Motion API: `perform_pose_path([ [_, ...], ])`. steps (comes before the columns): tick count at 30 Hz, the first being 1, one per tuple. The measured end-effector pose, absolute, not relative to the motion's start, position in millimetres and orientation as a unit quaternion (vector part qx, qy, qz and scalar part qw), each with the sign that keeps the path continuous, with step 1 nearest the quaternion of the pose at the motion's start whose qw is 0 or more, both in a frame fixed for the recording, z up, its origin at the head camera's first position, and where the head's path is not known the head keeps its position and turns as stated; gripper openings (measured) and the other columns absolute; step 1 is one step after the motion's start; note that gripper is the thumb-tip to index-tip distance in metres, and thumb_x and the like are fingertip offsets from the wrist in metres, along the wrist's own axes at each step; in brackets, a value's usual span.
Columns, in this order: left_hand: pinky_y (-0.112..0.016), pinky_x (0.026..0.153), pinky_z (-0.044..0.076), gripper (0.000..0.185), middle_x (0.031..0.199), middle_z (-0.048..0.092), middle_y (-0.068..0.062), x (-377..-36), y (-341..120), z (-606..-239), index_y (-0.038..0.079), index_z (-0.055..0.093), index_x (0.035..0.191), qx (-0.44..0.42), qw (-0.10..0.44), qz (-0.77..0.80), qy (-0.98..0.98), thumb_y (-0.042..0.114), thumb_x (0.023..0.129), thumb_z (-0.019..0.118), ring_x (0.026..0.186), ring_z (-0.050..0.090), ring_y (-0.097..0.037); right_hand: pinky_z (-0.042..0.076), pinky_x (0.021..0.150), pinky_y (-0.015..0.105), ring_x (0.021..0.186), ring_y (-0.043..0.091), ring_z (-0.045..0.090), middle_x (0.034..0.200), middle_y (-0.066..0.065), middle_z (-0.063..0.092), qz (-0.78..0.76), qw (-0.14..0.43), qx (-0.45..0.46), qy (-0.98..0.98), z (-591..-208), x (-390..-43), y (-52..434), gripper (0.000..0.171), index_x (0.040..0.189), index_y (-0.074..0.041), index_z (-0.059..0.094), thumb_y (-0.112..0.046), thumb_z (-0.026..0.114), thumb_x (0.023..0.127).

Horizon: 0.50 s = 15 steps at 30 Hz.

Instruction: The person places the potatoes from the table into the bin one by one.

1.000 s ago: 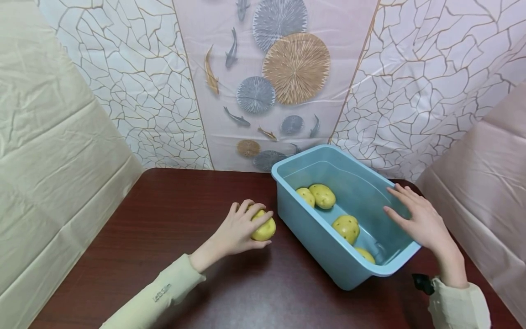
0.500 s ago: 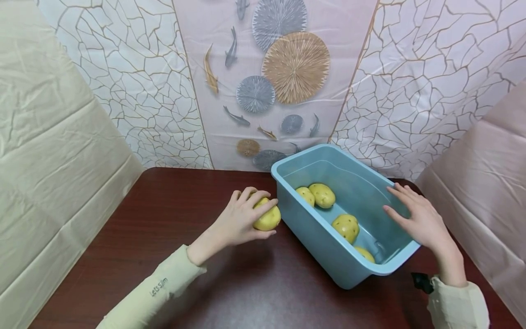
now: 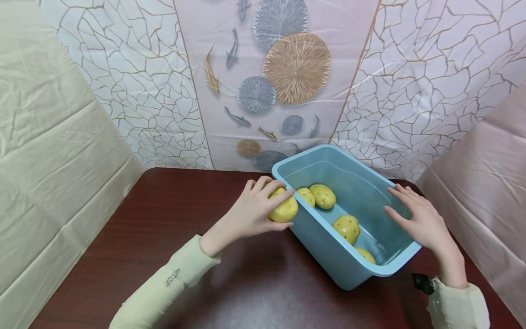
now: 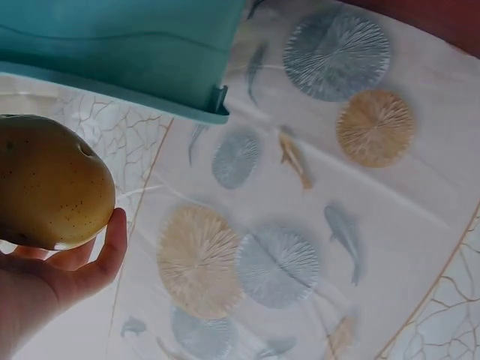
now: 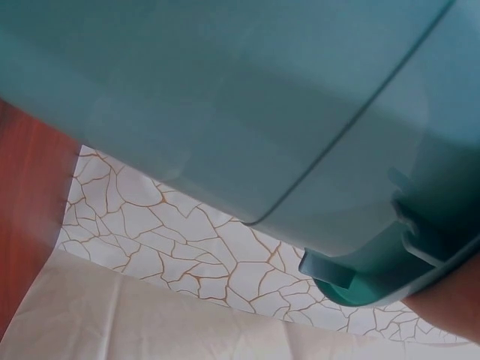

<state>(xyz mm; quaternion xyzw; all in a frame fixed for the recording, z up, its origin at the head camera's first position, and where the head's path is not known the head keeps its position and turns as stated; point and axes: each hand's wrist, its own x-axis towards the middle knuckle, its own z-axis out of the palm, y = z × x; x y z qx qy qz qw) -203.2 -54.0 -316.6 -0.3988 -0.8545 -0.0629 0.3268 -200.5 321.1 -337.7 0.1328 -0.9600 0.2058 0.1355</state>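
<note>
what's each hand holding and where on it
Left hand grips a potato over its top and sides. Right hand holds nothing, resting flat on the tub's rim.

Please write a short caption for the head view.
Left hand holds a potato at the tub rim; right hand rests on it.

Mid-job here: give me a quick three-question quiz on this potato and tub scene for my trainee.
1. How many potatoes lie inside the blue tub?
2. True or false: the right hand grips a potato.
3. Which hand holds the potato at the tub's rim: A left, B right?

Key
1. Four.
2. False; its straight fingers rest on the tub's wall.
3. A; the left hand curls round it.
</note>
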Motion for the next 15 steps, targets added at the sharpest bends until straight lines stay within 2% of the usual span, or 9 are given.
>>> perform_pose_path([
  [8, -0.035, 0.074, 0.037, 0.059, 0.113, 0.052, 0.0, -206, -40, -305, 0.023, 0.054, 0.119, -0.402, 0.321, -0.057, -0.856, 0.056, 0.071, 0.061, 0.101, 0.044, -0.018, 0.009, 0.1, 0.064, 0.134, 0.043, 0.011, 0.142, 0.027, 0.024, 0.207, 0.138, 0.134, -0.959, -338, -200, 322, 0.058, 0.135, -0.002, 0.036, -0.032, 0.052, 0.088],
  [15, -0.033, 0.071, 0.037, 0.058, 0.113, 0.052, 0.002, -205, -24, -297, 0.023, 0.053, 0.119, -0.412, 0.323, -0.057, -0.85, 0.056, 0.071, 0.06, 0.101, 0.044, -0.017, 0.009, 0.1, 0.065, 0.134, 0.043, 0.011, 0.142, 0.027, 0.024, 0.211, 0.133, 0.131, -0.96, -338, -198, 322, 0.058, 0.135, -0.002, 0.035, -0.033, 0.051, 0.089],
])
